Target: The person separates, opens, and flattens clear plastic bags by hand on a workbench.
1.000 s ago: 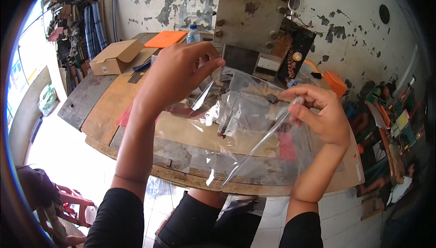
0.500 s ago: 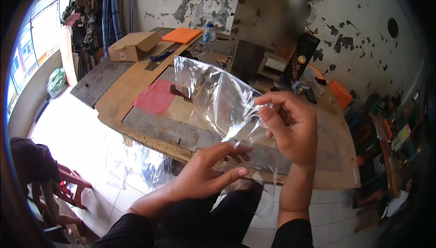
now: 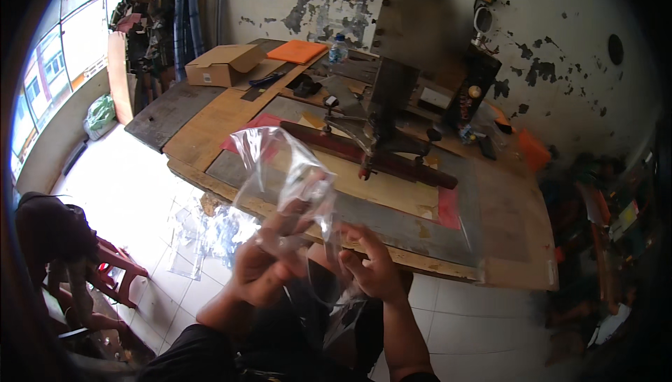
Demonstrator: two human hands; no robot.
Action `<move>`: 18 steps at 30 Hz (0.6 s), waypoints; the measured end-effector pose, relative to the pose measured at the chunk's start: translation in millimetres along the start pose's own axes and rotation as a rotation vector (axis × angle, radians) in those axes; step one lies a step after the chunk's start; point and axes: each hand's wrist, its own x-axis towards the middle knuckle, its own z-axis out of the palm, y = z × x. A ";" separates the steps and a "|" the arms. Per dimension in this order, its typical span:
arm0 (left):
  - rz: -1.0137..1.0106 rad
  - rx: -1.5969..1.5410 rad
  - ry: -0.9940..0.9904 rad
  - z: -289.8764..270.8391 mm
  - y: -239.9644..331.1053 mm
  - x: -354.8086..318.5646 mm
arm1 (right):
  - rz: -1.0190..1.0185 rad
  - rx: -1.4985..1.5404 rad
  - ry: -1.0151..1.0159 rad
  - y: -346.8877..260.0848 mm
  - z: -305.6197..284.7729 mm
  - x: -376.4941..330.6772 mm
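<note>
At the far left, beyond the floor, a green bag point(image 3: 100, 115) sits by the wall; nearer, a person point(image 3: 54, 238) is beside a red stool point(image 3: 115, 270). Right of the stool, a crumpled pile of clear plastic point(image 3: 210, 235) lies on the tiles. At the table's point(image 3: 180, 117) far left are a box point(image 3: 224, 66) and, to its right, an orange sheet point(image 3: 297, 51). The clear film point(image 3: 269, 145) is in the air before the table's near edge, its long axis seeming to slant from far left to near right. The left hand point(image 3: 266, 266) is nearer the film's main spread, which rises beyond its fingers and partly covers them; these are loosely spread and a little bent, but blur hides whether they pinch it. Just right of the film's lower part, the right hand point(image 3: 367, 263) points far and left, thumb and forefinger apart; whether they grip its edge, I cannot tell. Farther off and right, the press point(image 3: 416, 29) stands over a dark red bar point(image 3: 420, 170) on the table.
</note>
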 end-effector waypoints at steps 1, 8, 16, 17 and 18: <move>-0.013 0.051 0.066 -12.7 6.0 -7.4 | -0.008 0.016 -0.007 3.0 7.2 -3.8; 0.124 0.435 0.460 -82.5 68.6 -20.6 | 0.244 0.500 -0.384 33.1 67.1 -21.6; 0.154 0.850 0.478 -183.6 157.9 -16.0 | 0.360 0.655 -0.202 19.9 35.5 -42.4; 0.143 0.755 0.517 -193.5 180.8 -33.6 | 0.356 0.670 -0.216 13.1 38.1 -43.6; 0.133 0.694 0.533 -202.6 186.3 -38.4 | 0.430 0.693 -0.244 10.4 38.6 -46.6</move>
